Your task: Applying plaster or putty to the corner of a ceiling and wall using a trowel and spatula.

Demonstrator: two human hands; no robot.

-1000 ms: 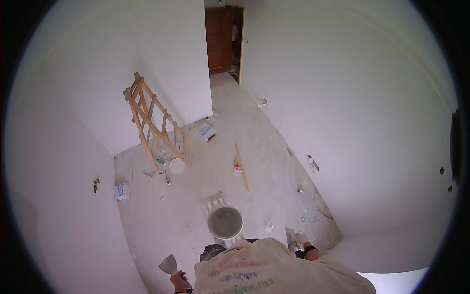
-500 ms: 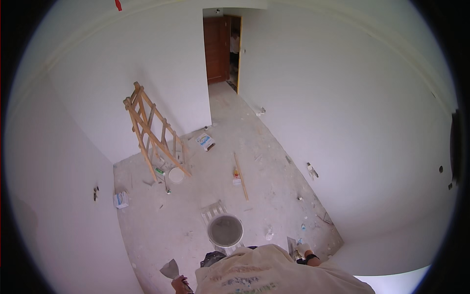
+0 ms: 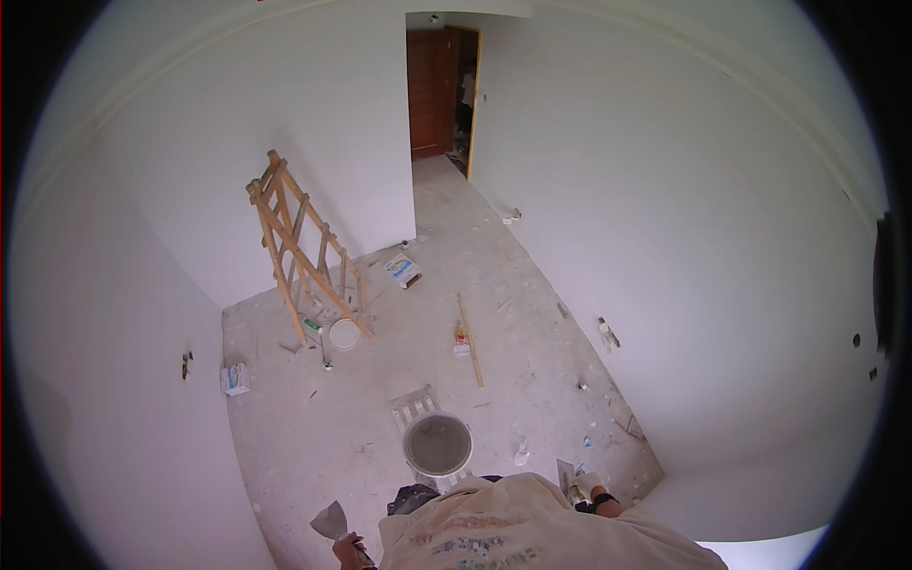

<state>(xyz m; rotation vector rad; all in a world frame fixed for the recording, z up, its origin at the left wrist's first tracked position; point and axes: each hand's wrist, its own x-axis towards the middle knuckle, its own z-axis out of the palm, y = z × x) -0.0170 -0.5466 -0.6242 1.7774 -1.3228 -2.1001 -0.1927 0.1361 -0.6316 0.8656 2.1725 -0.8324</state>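
My left hand is closed around the handle of a wide putty knife, its flat blade angled up and to the left over the floor. At the lower right my right hand, a black band at its wrist, grips a flat metal trowel; its fingers look whitish and are partly hidden. Between the two hands and a little farther out, a round bucket of grey paste stands on a light slatted stand. My pale, paint-smeared shirt covers the bottom middle.
A wooden trestle ladder stands at the left, beside a round white lid or tub. A long stick, cardboard boxes and scraps lie on the floor. White walls rise on both sides; a brown door is far off.
My view has tilted slightly, so the ladder, door and walls sit a little farther right and the ladder a bit higher. Both hands keep nearly the same place and grip.
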